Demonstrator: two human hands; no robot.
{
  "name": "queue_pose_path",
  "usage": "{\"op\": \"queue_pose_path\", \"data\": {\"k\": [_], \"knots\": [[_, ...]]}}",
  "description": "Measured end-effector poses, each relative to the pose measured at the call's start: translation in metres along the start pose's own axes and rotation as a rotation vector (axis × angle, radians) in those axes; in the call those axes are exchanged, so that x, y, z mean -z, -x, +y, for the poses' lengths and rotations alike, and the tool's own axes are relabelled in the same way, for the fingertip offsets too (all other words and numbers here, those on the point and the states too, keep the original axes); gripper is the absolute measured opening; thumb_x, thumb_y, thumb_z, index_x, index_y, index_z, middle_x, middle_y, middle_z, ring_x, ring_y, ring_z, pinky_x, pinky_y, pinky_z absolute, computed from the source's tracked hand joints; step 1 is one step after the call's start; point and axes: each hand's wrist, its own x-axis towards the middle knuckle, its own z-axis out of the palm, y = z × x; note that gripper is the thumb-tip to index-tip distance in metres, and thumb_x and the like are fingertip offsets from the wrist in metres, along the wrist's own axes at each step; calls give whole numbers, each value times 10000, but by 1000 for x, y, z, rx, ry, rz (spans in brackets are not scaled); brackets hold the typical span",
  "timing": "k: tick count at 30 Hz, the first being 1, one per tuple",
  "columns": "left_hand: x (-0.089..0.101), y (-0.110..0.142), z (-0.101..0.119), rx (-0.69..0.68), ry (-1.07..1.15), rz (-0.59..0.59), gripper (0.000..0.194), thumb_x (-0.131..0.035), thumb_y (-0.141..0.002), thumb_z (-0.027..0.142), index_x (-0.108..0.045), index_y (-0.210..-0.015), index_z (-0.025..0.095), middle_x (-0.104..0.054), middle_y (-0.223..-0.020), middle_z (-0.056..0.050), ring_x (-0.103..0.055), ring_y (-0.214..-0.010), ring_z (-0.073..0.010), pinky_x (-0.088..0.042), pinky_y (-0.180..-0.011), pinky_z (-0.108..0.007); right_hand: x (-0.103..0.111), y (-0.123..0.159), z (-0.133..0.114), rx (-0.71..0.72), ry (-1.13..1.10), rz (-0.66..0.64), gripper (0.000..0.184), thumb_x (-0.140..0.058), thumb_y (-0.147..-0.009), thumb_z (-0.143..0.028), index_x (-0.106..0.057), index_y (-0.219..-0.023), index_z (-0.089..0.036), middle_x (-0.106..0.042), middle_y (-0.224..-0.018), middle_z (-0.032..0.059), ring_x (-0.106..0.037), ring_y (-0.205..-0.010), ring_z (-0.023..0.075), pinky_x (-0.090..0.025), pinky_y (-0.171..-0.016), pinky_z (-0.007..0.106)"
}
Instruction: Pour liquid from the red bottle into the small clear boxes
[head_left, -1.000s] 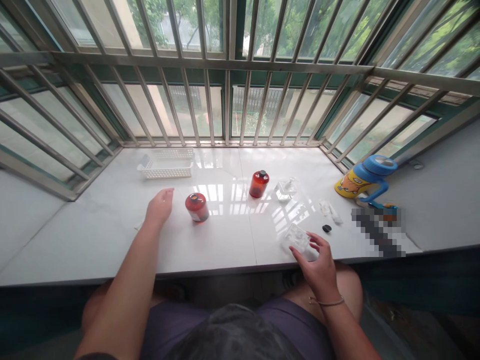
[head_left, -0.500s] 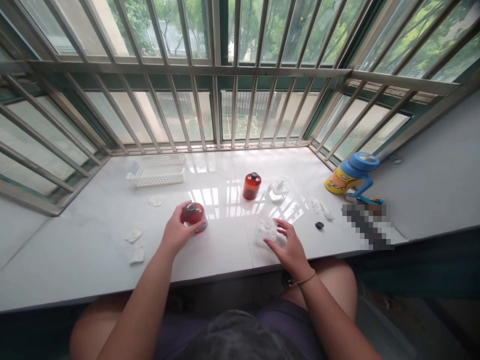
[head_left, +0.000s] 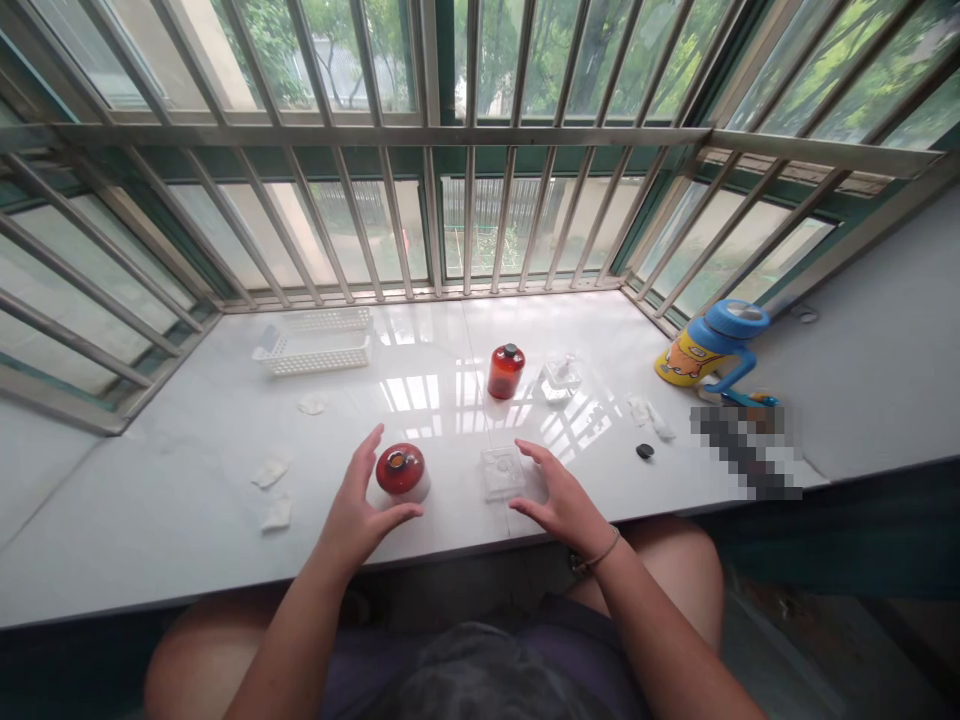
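Observation:
A round red bottle [head_left: 402, 471] without a cap stands near the front edge of the white sill. My left hand [head_left: 360, 510] cups it from the left, fingers spread, thumb below it, barely touching or just off it. A clear square container [head_left: 502, 471] sits to its right. My right hand [head_left: 559, 495] is open beside that container, fingers spread around its right side. A second red bottle [head_left: 505, 371] with a black cap stands farther back.
A white slotted basket [head_left: 315, 340] sits at the back left. Crumpled white wads [head_left: 271, 490] lie at the left. A clear glass bottle [head_left: 559, 378], a small black cap [head_left: 644, 451], white scraps [head_left: 649, 415] and a blue-yellow mug [head_left: 712, 345] are at the right. Window bars close the back.
My left hand brought the red bottle nearer the front edge and loosened off it. My right hand slid the clear container left, then opened beside it.

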Motion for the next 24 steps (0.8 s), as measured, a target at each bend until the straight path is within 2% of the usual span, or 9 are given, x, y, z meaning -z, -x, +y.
{"op": "queue_pose_path", "data": {"k": [2, 4, 6, 8, 11, 15, 18, 21, 24], "knots": [[1, 6, 5, -68, 17, 181, 1011, -911, -795, 565, -413, -1634, 299, -431, -1716, -154, -441, -1581, -380, -395, -1303, -579, 13, 5, 8, 14, 33, 92, 658, -703, -990, -482, -469, -1575, -291, -581, -1544, 132, -578, -1422, 332, -520, -1174, 560], [4, 13, 13, -111, -13, 375, 716, -826, -898, 530, -575, -1514, 265, -615, -1552, -148, -609, -1439, -343, -502, -1231, -544, 30, 11, 23, -23, 140, 276, 500, -622, -1035, -458, -545, -1492, -270, -649, -1429, 134, -632, -1319, 319, -550, -1112, 547], [8, 20, 24, -145, -101, 514, 391, -781, -951, 458, -745, -1281, 252, -774, -1266, -99, -753, -1181, -292, -610, -1092, -483, 52, 17, 41, -90, 335, 457, 406, -599, -1040, -449, -611, -1390, -243, -697, -1314, 136, -646, -1239, 324, -524, -1109, 565], [13, 25, 34, -177, -172, 547, 179, -793, -949, 388, -817, -1066, 255, -816, -1033, -47, -784, -966, -252, -648, -952, -423, 73, 24, 60, -168, 543, 538, 407, -592, -1028, -455, -635, -1346, -207, -699, -1290, 161, -620, -1238, 356, -469, -1132, 607], [16, 30, 43, -214, -164, 520, 70, -828, -921, 322, -827, -934, 253, -812, -892, -11, -766, -810, -218, -630, -809, -368, 98, 34, 85, -323, 731, 561, 478, -599, -981, -463, -640, -1363, -179, -652, -1353, 210, -572, -1261, 408, -453, -1087, 642], [16, 36, 34, -219, -137, 519, 228, -900, -847, 367, -749, -749, 229, -707, -690, 16, -671, -636, -186, -572, -629, -325, 115, 43, 105, -435, 726, 528, 435, -571, -949, -448, -695, -1273, -185, -680, -1251, 207, -599, -1138, 396, -491, -994, 606], [15, 37, 21, -193, -111, 465, 350, -916, -824, 460, -671, -728, 229, -656, -685, 8, -651, -640, -188, -588, -632, -329, 118, 44, 110, -447, 680, 526, 358, -548, -944, -421, -734, -1143, -188, -717, -1102, 182, -629, -1033, 369, -514, -957, 576], [9, 31, 16, -179, -44, 434, 515, -945, -744, 585, -683, -1034, 250, -729, -1013, -66, -747, -945, -275, -659, -903, -445, 111, 36, 100, -442, 629, 552, 367, -567, -949, -450, -733, -1137, -181, -736, -1058, 160, -675, -955, 330, -551, -912, 518], [1, 18, 21, -160, -52, 345, 885, -960, -695, 626, -562, -1406, 283, -634, -1446, -144, -639, -1374, -372, -531, -1190, -569, 89, 19, 62, -431, 437, 608, 402, -653, -949, -530, -724, -1176, -205, -776, -1045, 113, -720, -874, 280, -582, -854, 450]]}}
